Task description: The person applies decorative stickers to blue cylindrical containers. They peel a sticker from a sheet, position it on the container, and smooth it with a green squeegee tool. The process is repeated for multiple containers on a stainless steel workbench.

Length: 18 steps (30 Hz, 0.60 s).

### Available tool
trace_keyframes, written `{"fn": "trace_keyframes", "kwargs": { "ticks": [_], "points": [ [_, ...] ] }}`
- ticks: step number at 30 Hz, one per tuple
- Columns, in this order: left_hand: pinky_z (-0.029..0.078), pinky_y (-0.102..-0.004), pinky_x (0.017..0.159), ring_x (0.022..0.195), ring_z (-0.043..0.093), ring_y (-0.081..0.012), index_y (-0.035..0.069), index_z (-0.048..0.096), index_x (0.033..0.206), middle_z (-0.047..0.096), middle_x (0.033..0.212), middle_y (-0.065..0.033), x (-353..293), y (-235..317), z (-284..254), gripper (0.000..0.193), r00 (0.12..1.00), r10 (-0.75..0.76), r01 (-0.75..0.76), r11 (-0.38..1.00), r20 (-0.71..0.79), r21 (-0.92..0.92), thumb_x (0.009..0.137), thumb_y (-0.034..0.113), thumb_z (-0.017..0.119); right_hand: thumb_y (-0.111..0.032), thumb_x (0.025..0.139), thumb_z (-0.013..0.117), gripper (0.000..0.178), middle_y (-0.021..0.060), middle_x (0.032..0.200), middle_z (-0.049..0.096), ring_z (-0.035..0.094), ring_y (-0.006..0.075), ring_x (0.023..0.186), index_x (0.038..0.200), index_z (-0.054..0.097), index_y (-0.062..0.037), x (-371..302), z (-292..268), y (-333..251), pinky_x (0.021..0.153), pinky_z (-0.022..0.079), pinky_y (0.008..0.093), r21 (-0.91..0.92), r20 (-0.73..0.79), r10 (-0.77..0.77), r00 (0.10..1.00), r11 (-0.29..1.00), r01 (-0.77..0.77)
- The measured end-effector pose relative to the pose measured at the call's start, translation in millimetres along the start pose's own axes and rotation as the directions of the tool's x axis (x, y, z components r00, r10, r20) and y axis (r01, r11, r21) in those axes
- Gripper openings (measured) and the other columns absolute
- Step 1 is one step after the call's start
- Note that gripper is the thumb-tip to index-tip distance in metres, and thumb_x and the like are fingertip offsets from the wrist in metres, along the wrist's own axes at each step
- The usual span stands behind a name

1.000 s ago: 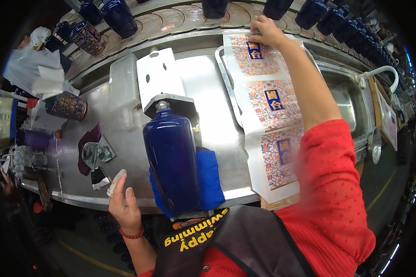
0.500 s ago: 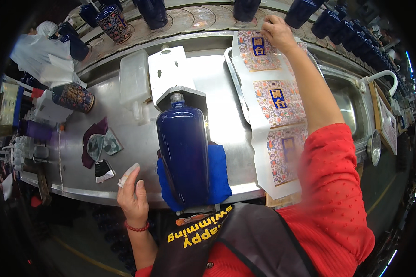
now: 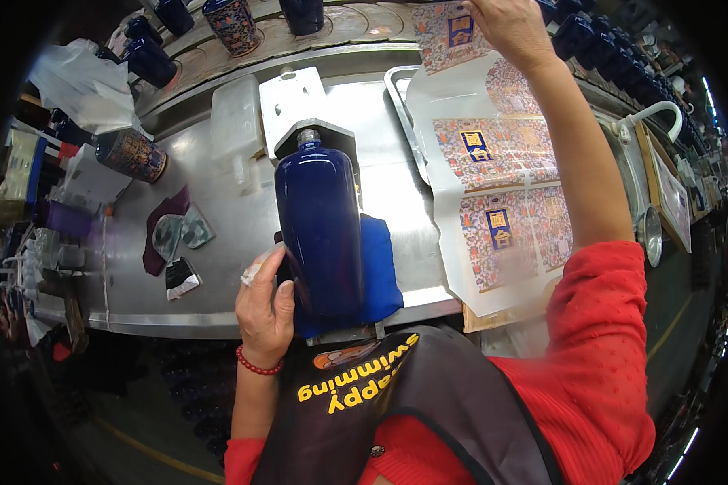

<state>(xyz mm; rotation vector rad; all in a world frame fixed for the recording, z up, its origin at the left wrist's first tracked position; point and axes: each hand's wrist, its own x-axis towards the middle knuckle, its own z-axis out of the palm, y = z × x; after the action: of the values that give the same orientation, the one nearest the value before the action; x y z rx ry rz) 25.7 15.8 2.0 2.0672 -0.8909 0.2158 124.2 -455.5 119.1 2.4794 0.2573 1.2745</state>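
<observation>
A glossy dark blue bottle (image 3: 322,230) lies neck away from me on a blue cloth (image 3: 383,271), its neck at a metal bracket (image 3: 344,133). My left hand (image 3: 264,319), white tape round one fingertip, is beside the bottle's lower left side. Its fingers are stretched out and hold nothing; whether they touch the glass I cannot tell. At the far right, my right hand (image 3: 514,34) pinches the edge of a floral decal (image 3: 443,40) with a blue and gold panel. The decal is raised at the top of a white backing sheet (image 3: 453,234) bearing several more.
Left on the steel counter are dark and grey-green cloth pieces (image 3: 168,241), a clear plastic container (image 3: 234,121) and a patterned bottle (image 3: 132,153). A conveyor (image 3: 364,26) with blue bottles runs along the back. A white tap (image 3: 651,117) stands at right.
My right hand has moved up and right, and the top decal has risen with it off the sheet. My left hand has come in to the bottle's side. Conveyor bottles have shifted right.
</observation>
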Motion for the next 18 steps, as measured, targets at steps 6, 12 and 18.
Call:
{"fn": "trace_keyframes", "kwargs": {
  "ticks": [6, 12, 18],
  "points": [
    [0.046, -0.046, 0.104, 0.12, 0.061, -0.0432, -0.008, 0.055, 0.137, 0.063, 0.129, -0.0272, -6, 3, -4, 0.062, 0.999, 0.025, -0.025, 1.0, 0.045, -0.02, 0.103, 0.042, 0.058, -0.007, 0.083, 0.067, 0.011, 0.0163, 0.105, 0.058, 0.058, 0.037, 0.105, 0.091, 0.06, -0.001, 29, -35, 5, 0.091, 0.049, 0.0446, 0.025, -0.051, -0.046, 0.998, 0.999, 0.048],
    [0.033, -0.0527, 0.115, 0.132, 0.051, -0.0431, -0.008, 0.034, 0.153, 0.05, 0.144, -0.0284, -9, 3, 0, 0.099, 0.987, 0.071, -0.082, 0.994, 0.147, 0.066, 0.087, 0.055, 0.073, -0.028, 0.102, 0.063, 0.029, 0.0069, 0.097, 0.055, 0.054, 0.0164, 0.087, 0.096, 0.061, -0.0001, 30, -36, 54, 0.076, 0.046, 0.032, 0.374, 0.395, 0.225, 0.891, 0.846, -0.379],
    [0.032, -0.0565, 0.114, 0.124, 0.055, -0.0404, -0.006, 0.038, 0.152, 0.057, 0.133, -0.0249, -6, 0, 3, 0.096, 0.985, 0.148, -0.16, 0.977, 0.091, 0.14, 0.087, 0.058, 0.07, -0.034, 0.094, 0.068, 0.036, 0.0167, 0.091, 0.068, 0.062, 0.0265, 0.083, 0.086, 0.068, 0.0013, -78, 48, 59, 0.077, 0.05, 0.0413, 0.129, 0.848, 0.309, 0.431, 0.668, -0.733]
  ]
}}
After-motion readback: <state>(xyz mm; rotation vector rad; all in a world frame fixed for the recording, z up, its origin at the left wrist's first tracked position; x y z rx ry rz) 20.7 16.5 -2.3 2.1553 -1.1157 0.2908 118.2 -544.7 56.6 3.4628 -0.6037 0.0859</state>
